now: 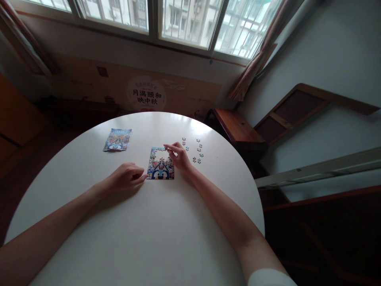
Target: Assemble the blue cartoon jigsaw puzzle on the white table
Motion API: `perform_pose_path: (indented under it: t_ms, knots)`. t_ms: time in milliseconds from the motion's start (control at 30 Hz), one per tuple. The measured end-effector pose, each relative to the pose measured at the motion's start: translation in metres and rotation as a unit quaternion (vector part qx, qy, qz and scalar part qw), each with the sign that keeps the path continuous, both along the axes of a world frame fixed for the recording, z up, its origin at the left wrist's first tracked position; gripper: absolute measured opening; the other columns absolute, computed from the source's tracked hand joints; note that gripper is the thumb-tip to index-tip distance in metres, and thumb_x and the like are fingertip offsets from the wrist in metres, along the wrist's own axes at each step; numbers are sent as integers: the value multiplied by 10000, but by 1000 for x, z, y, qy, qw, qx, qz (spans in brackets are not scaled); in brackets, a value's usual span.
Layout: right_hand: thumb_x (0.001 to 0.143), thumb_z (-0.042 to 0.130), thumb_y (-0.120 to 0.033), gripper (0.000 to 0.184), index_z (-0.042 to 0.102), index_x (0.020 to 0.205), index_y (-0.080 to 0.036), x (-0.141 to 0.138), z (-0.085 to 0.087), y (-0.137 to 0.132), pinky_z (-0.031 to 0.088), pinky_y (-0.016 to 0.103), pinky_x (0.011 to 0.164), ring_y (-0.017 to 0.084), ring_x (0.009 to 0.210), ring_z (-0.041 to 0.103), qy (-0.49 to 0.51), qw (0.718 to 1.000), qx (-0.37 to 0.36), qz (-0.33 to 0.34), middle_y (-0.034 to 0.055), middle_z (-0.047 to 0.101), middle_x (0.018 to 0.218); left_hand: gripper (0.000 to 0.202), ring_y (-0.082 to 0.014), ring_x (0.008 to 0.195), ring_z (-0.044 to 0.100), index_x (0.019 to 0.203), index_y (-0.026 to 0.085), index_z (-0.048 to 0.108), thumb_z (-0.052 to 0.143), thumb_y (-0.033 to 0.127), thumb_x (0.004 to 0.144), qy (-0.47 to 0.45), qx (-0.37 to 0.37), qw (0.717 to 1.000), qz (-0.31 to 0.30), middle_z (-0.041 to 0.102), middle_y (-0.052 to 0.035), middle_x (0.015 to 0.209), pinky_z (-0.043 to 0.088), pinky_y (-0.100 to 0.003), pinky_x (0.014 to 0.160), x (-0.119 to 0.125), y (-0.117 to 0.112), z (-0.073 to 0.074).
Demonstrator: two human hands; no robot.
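Note:
A small jigsaw puzzle (160, 173) with a blue cartoon face lies flat on the white round table, with a white gap in its upper part. At its upper right edge is my right hand (179, 155), thumb and forefinger pinched around a puzzle piece (166, 148) that the fingers partly cover. My left hand (127, 175) rests on the table to the left of the puzzle. Its fingers are curled in with nothing visible in them, and one fingertip reaches the puzzle's lower left corner. Several loose puzzle pieces (199, 149) are scattered to the right of my right hand.
A printed picture packet (118, 140) lies at the table's far left. The round table (143, 238) has its curved edge at the back and right. Beyond it stand a wooden bench (238, 126) on the right and a barred window (187, 20) with curtains.

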State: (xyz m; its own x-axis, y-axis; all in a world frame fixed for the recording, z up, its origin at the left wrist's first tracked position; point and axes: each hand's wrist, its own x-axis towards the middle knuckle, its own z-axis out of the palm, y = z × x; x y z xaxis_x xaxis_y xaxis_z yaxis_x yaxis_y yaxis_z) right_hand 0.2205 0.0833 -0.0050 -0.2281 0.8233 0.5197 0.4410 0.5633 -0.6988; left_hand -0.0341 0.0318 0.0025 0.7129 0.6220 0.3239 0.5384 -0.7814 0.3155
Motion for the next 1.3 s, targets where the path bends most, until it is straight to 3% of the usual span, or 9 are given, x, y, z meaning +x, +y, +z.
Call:
perform_pose_path:
  t_ms: [167, 467, 600, 967, 1167, 1300]
  knots:
    - [884, 476, -142, 254, 700, 987, -205, 0, -1, 1, 493, 302, 787, 143, 807, 574, -3, 1000, -6, -29, 46, 570, 886, 374, -89, 478, 274, 535, 180, 349, 539, 218, 854, -9, -4, 1000, -5, 312, 60, 475, 229, -247, 539, 0, 1, 0]
    - [899, 525, -177, 208, 683, 1030, -214, 0, 2, 1, 482, 311, 786, 158, 822, 568, -27, 999, -6, -33, 49, 582, 882, 378, -91, 480, 287, 534, 182, 353, 535, 235, 861, -6, 1, 1000, 0, 316, 58, 478, 234, -250, 546, 0, 1, -1]
    - [894, 505, -191, 192, 683, 965, -199, -1, 2, 0, 486, 297, 740, 145, 764, 561, -19, 999, -11, -39, 50, 586, 881, 381, -95, 485, 298, 531, 183, 360, 534, 247, 865, 0, 3, 1000, 2, 322, 54, 478, 228, -256, 540, 0, 1, -2]
    - [802, 592, -191, 38, 625, 820, -189, -2, 5, -3, 474, 265, 701, 136, 739, 609, 7, 999, -38, -36, 9, 671, 784, 380, -96, 490, 311, 541, 185, 358, 520, 258, 876, 10, 5, 1000, 4, 327, 53, 483, 237, -253, 541, 0, 1, 0]
    - [825, 624, -194, 111, 700, 906, -207, -2, 3, -3, 487, 299, 759, 160, 816, 659, -3, 998, -50, -27, 27, 731, 868, 390, -94, 486, 298, 550, 185, 330, 511, 266, 886, 10, 4, 1000, 4, 316, 56, 485, 243, -253, 553, 0, 1, -1]
    - [829, 638, -158, 108, 726, 830, -222, -1, 4, -4, 473, 325, 832, 169, 867, 644, -26, 999, -20, -14, 29, 726, 886, 393, -93, 487, 300, 552, 185, 322, 512, 270, 887, 10, 2, 1000, 5, 310, 58, 486, 247, -249, 557, 0, 1, -1]
